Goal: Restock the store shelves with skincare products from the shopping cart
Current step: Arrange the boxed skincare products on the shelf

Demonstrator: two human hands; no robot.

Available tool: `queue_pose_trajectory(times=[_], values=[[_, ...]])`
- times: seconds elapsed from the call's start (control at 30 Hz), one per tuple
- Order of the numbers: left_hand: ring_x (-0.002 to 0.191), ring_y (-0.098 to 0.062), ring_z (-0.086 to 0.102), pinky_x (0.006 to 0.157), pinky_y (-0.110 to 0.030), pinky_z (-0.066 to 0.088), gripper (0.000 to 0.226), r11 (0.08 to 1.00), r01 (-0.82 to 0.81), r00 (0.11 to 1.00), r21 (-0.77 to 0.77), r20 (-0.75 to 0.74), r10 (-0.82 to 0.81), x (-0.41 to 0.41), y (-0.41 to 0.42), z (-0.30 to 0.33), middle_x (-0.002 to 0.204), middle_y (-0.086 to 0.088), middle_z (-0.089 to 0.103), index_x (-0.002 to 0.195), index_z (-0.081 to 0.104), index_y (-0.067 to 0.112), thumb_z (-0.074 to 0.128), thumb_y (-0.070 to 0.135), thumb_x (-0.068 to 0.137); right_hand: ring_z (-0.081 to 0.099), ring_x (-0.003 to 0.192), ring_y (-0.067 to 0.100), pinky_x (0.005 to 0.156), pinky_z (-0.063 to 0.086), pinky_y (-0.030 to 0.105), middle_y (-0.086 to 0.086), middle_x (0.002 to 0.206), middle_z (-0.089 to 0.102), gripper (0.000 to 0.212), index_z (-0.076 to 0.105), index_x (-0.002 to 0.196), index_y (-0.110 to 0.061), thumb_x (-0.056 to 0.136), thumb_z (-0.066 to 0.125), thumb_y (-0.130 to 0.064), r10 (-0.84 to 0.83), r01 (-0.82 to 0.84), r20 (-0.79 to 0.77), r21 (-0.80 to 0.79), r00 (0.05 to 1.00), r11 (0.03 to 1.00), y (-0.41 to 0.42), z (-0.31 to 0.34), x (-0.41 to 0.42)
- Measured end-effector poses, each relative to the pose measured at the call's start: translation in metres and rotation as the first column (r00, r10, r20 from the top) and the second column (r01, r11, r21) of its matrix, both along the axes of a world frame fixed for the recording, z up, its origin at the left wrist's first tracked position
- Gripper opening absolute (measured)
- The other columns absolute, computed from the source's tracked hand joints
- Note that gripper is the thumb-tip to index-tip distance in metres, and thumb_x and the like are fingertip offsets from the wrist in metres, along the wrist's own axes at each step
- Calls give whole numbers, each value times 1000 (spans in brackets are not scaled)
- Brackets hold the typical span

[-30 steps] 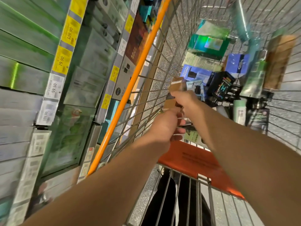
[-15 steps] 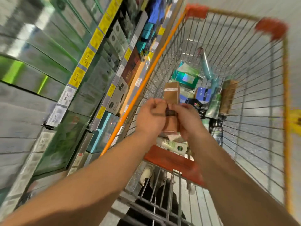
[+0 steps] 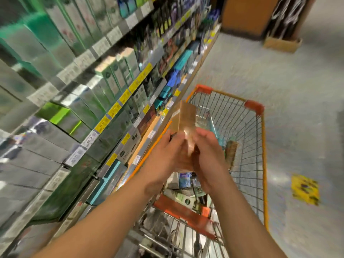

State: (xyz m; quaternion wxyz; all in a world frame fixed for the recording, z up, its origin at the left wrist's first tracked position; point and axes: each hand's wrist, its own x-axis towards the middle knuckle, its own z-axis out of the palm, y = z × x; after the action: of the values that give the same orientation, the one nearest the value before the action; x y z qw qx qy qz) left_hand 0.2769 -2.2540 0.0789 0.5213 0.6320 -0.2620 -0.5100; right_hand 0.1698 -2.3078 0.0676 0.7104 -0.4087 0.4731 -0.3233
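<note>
Item in hand: one tan box (image 3: 183,116), upright above the cart (image 3: 262,138), just beside the shelves (image 3: 119,101). My left hand (image 3: 165,155) and right hand (image 3: 208,151) clasp its lower half, fingers curled round it. Step: picked, not yet shelved (blur hides the label). Next: I judge I must find its matching row on my left and slide it in square. More stock lies in the cart.
</note>
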Motion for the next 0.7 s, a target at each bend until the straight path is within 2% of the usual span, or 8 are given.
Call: queue_pose_trajectory(times=[0.07, 0.17, 0.27, 0.43, 0.5, 0.57, 0.6, 0.7], values=[[78, -14, 72, 73, -33, 55, 35, 998, -33, 999, 45, 8, 32, 2, 10, 17, 89, -1, 76, 108, 67, 17, 52, 49, 103, 72, 106, 23, 97, 57, 50, 3, 115, 75, 26, 70, 111, -35, 86, 65, -35, 31, -31, 0, -52, 1000, 998, 9, 14, 0], [89, -26, 74, 76, -39, 56, 38, 997, -69, 997, 25, -32, 70, 7, 27, 36, 102, -11, 78, 115, 69, 16, 49, 46, 106, 73, 98, 21, 88, 58, 42, 7, 112, 76, 21, 72, 115, -22, 100, 61, -12, 47, -39, 64, -115, 997, 993, 18, 32, 3], [88, -33, 70, 76, -45, 55, 46, 990, -138, 953, -41, -277, 121, 19, 49, 56, 113, -24, 73, 125, 69, 9, 53, 45, 100, 69, 81, 11, 79, 55, 36, 1, 99, 77, 23, 71, 115, -16, 103, 53, -6, 96, -72, 149, -156, 984, 985, 25, 52, 8], [77, -31, 65, 58, -37, 57, 56, 961, -174, 785, -213, -619, 5, 33, 83, 92, 114, -24, 68, 123, 74, 8, 48, 48, 94, 59, 70, 21, 59, 52, 33, 11, 100, 68, 33, 57, 137, -19, 106, 55, -28, 178, -153, 296, -105, 938, 983, 34, 81, 33], [74, -32, 69, 57, -37, 58, 54, 951, -192, 758, -244, -652, -14, 40, 97, 103, 111, -21, 72, 114, 79, 13, 47, 50, 92, 53, 69, 27, 52, 50, 33, 23, 105, 62, 53, 55, 139, -8, 99, 60, -43, 254, -230, 333, -109, 908, 967, 39, 94, 48], [72, -33, 71, 55, -39, 59, 56, 944, -201, 746, -263, -665, -26, 50, 112, 114, 118, -23, 69, 117, 78, 11, 48, 50, 92, 51, 72, 25, 52, 50, 30, 21, 104, 60, 75, 57, 135, 0, 87, 71, -55, 312, -292, 344, -110, 886, 950, 47, 106, 63], [69, -32, 71, 54, -39, 59, 57, 941, -204, 742, -269, -669, -30, 55, 119, 118, 122, -24, 67, 121, 76, 9, 48, 50, 92, 54, 74, 22, 54, 50, 28, 16, 99, 63, 74, 60, 131, 0, 85, 72, -56, 346, -327, 357, -113, 868, 938, 51, 111, 70], [62, -30, 71, 52, -36, 60, 60, 937, -229, 767, -265, -642, 6, 71, 143, 128, 125, -23, 69, 121, 76, 10, 46, 52, 90, 57, 56, 6, 52, 48, 20, -3, 67, 66, 30, 65, 109, -7, 100, 58, -34, 430, -394, 390, -174, 814, 903, 67, 131, 92]])
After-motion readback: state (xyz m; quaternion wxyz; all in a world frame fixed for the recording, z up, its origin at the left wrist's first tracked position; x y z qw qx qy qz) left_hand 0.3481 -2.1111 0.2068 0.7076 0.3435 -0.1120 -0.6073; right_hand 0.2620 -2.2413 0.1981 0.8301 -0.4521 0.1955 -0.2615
